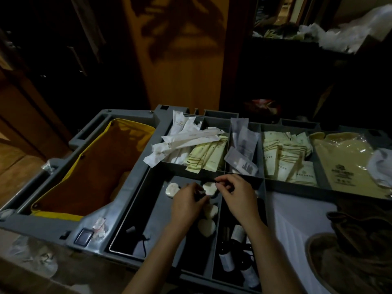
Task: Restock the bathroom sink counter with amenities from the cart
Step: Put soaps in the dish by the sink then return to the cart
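Head view: left hand [186, 205] and right hand [240, 198] fingers [227, 178] pinch one white soap [210, 187].

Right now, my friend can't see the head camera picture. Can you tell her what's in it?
The left hand and right hand hold a small white round piece over a grey cart tray. More white pieces lie below, small bottles beside them, and paper packets fill the compartments behind.

Dim warm light, deep shadows, wide-angle edge distortion
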A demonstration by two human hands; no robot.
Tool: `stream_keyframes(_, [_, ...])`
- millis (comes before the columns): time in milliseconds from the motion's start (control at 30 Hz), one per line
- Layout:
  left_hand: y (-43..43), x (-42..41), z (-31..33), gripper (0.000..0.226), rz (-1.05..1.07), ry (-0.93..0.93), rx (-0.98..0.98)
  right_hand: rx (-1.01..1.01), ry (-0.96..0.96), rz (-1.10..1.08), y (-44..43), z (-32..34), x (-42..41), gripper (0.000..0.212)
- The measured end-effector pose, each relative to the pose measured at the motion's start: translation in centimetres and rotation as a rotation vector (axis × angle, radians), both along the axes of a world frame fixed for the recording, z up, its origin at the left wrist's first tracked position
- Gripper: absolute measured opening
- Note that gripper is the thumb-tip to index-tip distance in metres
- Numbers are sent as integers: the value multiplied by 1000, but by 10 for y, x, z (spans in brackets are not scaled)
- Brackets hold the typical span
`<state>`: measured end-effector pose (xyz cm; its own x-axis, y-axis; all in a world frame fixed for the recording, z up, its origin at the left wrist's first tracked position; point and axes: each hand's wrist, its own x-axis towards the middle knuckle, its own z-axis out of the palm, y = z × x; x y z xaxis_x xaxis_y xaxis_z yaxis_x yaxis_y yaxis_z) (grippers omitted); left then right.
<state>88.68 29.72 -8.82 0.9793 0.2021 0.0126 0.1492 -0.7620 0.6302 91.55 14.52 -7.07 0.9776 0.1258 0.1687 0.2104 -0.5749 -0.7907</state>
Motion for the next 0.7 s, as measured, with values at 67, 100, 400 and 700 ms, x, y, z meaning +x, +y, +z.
stream_keyframes(67, [0,8,1,38,15,-48,-20,1,1,3,0,1,0,7])
stream_keyframes(100, [-1,12,2,43,-20,-63,-24,-4,2,8,0,0,0,7])
stream_keyframes(400, [-11,21,-12,40,-122,-60,143,-21,10,25,-2,0,-2,9])
stream_keyframes(700, [-2,8,2,31,-26,39,-336,25,-8,21,0,-1,0,14])
